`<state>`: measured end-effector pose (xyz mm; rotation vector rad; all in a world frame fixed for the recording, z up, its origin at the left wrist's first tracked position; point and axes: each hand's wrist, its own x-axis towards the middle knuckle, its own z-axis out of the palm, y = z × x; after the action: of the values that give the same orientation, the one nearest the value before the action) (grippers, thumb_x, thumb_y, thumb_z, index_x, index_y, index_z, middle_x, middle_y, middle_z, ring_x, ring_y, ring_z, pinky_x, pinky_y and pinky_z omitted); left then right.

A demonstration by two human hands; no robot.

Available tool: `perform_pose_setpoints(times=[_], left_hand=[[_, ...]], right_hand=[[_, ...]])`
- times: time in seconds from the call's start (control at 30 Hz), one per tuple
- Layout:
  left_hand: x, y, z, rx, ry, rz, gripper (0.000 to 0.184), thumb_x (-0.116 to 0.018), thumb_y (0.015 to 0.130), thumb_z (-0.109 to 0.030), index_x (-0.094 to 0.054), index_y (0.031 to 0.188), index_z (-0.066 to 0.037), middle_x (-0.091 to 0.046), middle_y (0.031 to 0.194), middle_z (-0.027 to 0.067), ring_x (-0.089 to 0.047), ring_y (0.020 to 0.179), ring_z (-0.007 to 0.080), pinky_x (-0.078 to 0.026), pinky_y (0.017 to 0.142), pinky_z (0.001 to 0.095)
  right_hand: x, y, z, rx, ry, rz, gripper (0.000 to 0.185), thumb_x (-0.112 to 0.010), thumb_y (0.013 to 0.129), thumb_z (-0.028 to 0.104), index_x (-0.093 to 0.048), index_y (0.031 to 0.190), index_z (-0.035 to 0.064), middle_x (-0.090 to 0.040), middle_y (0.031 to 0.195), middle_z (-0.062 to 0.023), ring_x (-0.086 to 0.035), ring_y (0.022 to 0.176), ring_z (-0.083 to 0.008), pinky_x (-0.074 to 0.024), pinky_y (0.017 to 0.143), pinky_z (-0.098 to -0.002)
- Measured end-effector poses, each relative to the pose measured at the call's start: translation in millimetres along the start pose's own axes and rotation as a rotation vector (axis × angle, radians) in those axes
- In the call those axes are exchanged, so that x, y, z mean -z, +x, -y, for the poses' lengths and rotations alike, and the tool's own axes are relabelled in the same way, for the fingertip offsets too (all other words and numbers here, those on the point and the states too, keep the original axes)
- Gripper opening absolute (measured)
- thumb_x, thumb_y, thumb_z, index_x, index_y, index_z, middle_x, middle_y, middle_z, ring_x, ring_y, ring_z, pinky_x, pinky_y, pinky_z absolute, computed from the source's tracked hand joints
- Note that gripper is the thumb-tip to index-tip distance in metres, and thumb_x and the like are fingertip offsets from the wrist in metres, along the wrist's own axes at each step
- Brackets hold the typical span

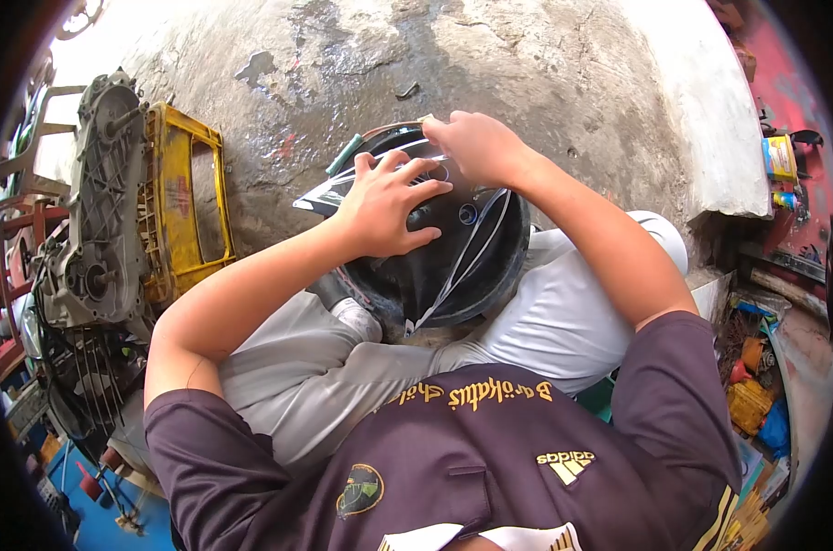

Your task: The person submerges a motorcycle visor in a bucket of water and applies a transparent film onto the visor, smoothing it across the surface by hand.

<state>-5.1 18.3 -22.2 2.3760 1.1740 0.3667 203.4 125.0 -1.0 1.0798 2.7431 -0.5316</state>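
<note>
A black plastic panel with white stripes (435, 248), like a motorcycle body cover, lies tilted in a round black basin (516, 266) between the knees. My left hand (393, 204) rests on the panel with its fingers spread, holding nothing. At the panel's far edge is my right hand (476, 147), its fingers closed together. A small pale bit shows at those fingertips, too little to name. A teal strip-like object (345, 154) lies by the basin's far left rim. A round emblem (468, 214) shows on the panel.
A yellow plastic crate (185, 197) stands at left, with a grey metal engine casing (100, 202) against it. Wet concrete floor (343, 64) lies ahead, bearing a small dark piece (407, 91). At right are a pale concrete ledge (710, 138) and a yellow-labelled can (780, 159).
</note>
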Motion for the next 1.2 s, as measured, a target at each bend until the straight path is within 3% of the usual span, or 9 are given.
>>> perform_pose_setpoints(times=[0.23,0.33,0.43,0.57,0.7,0.93,1.13,1.2], left_hand=[[-1.5,-2.1,0.6,-0.010,0.017,-0.029,0.063,-0.082,0.079,-0.047,-0.069,0.136,-0.027,-0.057,0.147,0.0059,-0.048,0.135,0.0328,-0.034,0.104,0.0566],[1.8,-0.4,-2.3,-0.006,0.017,0.008,0.063,-0.082,0.079,-0.047,-0.069,0.137,-0.027,-0.057,0.148,0.0058,-0.048,0.135,0.0332,-0.034,0.103,0.0569],[0.9,0.7,-2.0,-0.009,0.014,0.015,0.063,-0.082,0.079,-0.047,-0.069,0.137,-0.027,-0.057,0.148,0.0057,-0.048,0.134,0.0332,-0.035,0.103,0.0570],[-2.4,-1.6,0.2,-0.042,0.046,-0.072,0.063,-0.082,0.078,-0.048,-0.069,0.135,-0.025,-0.058,0.144,0.0036,-0.049,0.132,0.0315,-0.036,0.100,0.0566],[0.0,2.4,-2.2,-0.025,0.032,-0.007,0.064,-0.083,0.078,-0.048,-0.069,0.137,-0.027,-0.057,0.149,0.0055,-0.049,0.134,0.0337,-0.035,0.103,0.0574],[-1.7,0.1,-1.2,-0.041,0.055,-0.060,0.062,-0.082,0.078,-0.048,-0.069,0.135,-0.026,-0.058,0.144,0.0039,-0.049,0.132,0.0322,-0.036,0.100,0.0576],[0.0,2.6,-3.6,-0.014,0.035,0.026,0.064,-0.082,0.079,-0.047,-0.068,0.138,-0.027,-0.056,0.150,0.0060,-0.048,0.134,0.0332,-0.034,0.104,0.0568],[-0.6,2.1,-3.3,-0.040,0.053,-0.051,0.062,-0.083,0.077,-0.047,-0.070,0.134,-0.026,-0.059,0.143,0.0046,-0.050,0.131,0.0321,-0.036,0.101,0.0571]], right_hand=[[9.7,-1.9,1.5,-0.046,-0.175,0.023,0.065,-0.082,0.077,0.007,-0.057,0.136,0.0141,-0.073,0.103,-0.0206,-0.074,0.101,-0.0388,-0.0616,0.084,-0.0457],[1.4,4.5,14.7,0.147,-0.119,-0.024,0.054,-0.080,0.080,0.008,-0.056,0.129,0.0075,-0.074,0.100,-0.0193,-0.074,0.103,-0.0367,-0.0601,0.086,-0.0466],[11.2,6.1,4.1,0.076,-0.197,0.055,0.051,-0.078,0.081,0.007,-0.056,0.127,0.0052,-0.075,0.100,-0.0191,-0.075,0.103,-0.0360,-0.0598,0.085,-0.0469],[17.6,2.0,-10.0,-0.078,-0.195,0.096,0.048,-0.077,0.082,0.006,-0.055,0.125,0.0052,-0.074,0.102,-0.0201,-0.075,0.101,-0.0378,-0.0602,0.084,-0.0473],[0.8,5.8,5.9,0.095,-0.072,-0.055,0.048,-0.077,0.081,0.006,-0.056,0.125,0.0076,-0.075,0.100,-0.0208,-0.075,0.098,-0.0403,-0.0611,0.082,-0.0493],[19.8,-4.8,-10.8,-0.075,-0.164,0.057,0.039,-0.069,0.087,0.004,-0.060,0.126,0.0085,-0.075,0.103,-0.0193,-0.073,0.106,-0.0384,-0.0598,0.087,-0.0488],[1.2,-0.9,2.6,0.059,-0.058,0.003,0.048,-0.076,0.084,0.007,-0.060,0.129,0.0108,-0.073,0.107,-0.0211,-0.073,0.105,-0.0390,-0.0598,0.089,-0.0478],[0.1,1.9,-2.2,0.040,-0.085,0.006,0.049,-0.075,0.085,0.007,-0.061,0.132,0.0132,-0.073,0.107,-0.0204,-0.073,0.106,-0.0374,-0.0588,0.090,-0.0476]])
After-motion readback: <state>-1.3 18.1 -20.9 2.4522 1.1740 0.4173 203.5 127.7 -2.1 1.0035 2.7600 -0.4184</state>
